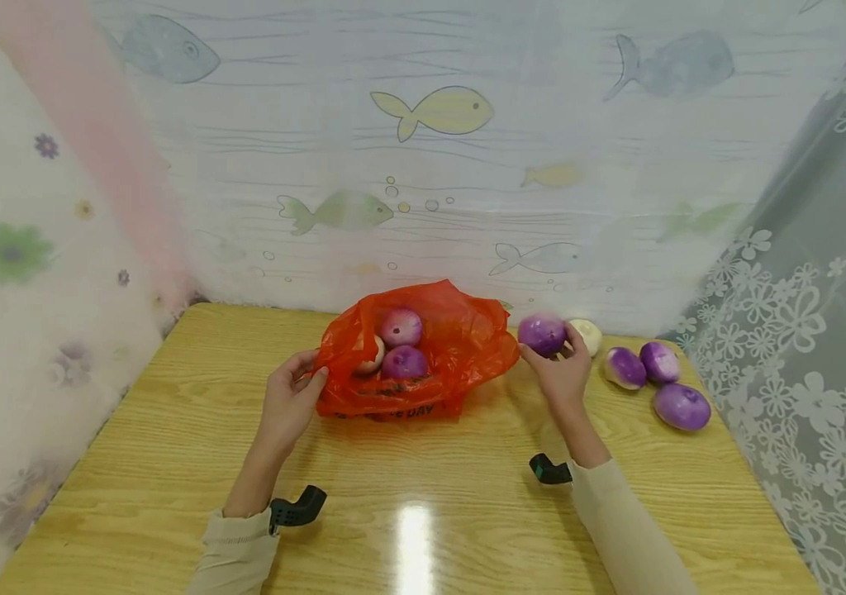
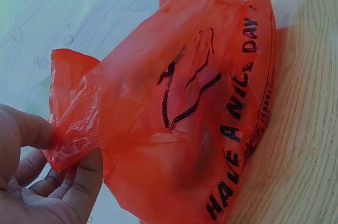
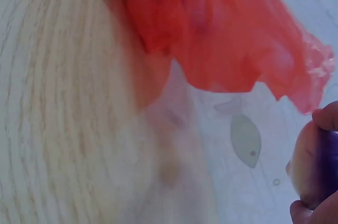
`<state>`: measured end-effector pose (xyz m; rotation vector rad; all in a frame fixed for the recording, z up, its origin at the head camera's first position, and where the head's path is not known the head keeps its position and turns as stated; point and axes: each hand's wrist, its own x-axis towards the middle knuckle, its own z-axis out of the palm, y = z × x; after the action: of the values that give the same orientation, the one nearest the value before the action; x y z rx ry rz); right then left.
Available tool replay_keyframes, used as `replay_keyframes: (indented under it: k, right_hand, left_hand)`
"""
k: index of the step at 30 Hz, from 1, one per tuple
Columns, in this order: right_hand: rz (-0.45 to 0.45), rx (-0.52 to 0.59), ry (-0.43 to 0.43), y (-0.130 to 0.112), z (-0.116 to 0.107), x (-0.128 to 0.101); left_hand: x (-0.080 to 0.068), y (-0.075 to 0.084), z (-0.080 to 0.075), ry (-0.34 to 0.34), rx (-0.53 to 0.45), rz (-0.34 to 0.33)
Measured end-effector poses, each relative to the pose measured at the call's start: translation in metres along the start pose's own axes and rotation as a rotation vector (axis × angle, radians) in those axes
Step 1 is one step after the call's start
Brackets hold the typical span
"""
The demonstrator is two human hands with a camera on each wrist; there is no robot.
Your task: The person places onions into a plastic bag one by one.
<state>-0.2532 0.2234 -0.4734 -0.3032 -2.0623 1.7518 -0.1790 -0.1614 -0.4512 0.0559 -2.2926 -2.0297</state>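
A red plastic bag with black lettering lies on the table, its mouth spread. Inside it show two purple-and-white turnips and a pale one, partly behind the plastic. My left hand pinches the bag's left edge between thumb and fingers, as the left wrist view also shows. Just right of the bag, my right hand grips a purple turnip. In the right wrist view that turnip is cut off by the frame, and the thumb touches the bag's corner.
Beyond the right hand sits a white turnip. Three purple turnips lie close together near the table's right edge. Fish-printed sheeting hangs behind the wooden table, and flowered curtains flank it.
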Motion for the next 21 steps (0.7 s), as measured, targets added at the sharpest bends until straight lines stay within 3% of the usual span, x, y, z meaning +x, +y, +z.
replay_keyframes:
  k: [14, 21]
  right_hand:
    - [-0.020, 0.172, 0.019, -0.039, -0.014, -0.013]
    - [-0.158, 0.310, -0.081, -0.051, -0.006, -0.027]
  left_hand:
    - [0.001, -0.001, 0.000, -0.013, -0.008, -0.009]
    - [0.000, -0.001, 0.001, -0.014, -0.005, 0.003]
